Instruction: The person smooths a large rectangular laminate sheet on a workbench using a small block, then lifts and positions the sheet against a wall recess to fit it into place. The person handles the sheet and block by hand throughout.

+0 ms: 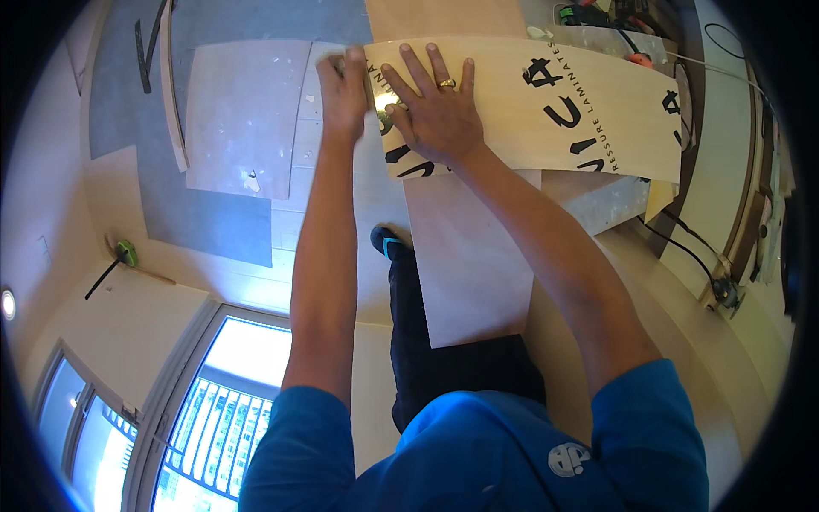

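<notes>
Close up, left hand (343, 96) at panel (503, 111) edge, bare floor (375, 192) alongside.

Long cream panel (503, 111), printed with black letters

Lies flat and crosswise, face up, over a brownish sheet (469, 264) showing past the near edge; shines brightly near the left end.

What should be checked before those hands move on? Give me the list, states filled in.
1. Right hand spread flat on the printed sheet: ok.
2. Left hand at the sheet's left end: ok.
3. Anything gripped in the left hand: cannot tell, it is blurred.
4. Fingers free of jewellery: not ok, a ring is on the right hand.
5. Black cable away from both hands: ok.
6. Sheet firmly supported underneath: cannot tell.
</notes>
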{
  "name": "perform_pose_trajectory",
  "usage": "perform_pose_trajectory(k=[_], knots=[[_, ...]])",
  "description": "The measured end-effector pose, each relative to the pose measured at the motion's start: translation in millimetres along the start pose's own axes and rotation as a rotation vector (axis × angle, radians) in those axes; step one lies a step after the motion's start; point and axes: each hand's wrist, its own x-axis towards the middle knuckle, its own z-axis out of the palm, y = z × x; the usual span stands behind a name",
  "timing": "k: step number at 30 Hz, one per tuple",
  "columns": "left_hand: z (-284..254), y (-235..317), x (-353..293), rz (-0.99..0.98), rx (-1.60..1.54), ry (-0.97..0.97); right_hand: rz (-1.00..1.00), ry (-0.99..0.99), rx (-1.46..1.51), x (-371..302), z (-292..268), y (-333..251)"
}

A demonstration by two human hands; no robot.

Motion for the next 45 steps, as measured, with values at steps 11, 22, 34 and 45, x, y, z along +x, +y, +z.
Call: perform_pose_trajectory(k=[11,22,34,45], knots=[[0.2,19.4,-25.9,-0.003,0.000,0.016,-0.017,0.065,-0.042,-1.0,3.7,-2.6],[-20.6,-3.2,-59.1,0.039,0.001,0.053,-0.052,0.036,0.090,4.9,-19.9,-15.5],[-13.4,4.8,-282.3,0.176,0.262,-0.372,-0.005,0.065,0.014,-2.6,-1.6,0.5],[86.1,-18.5,-321.5,0.312,1.024,-0.420,0.065,-0.331,-0.056,50.3,-87.1,131.6]])
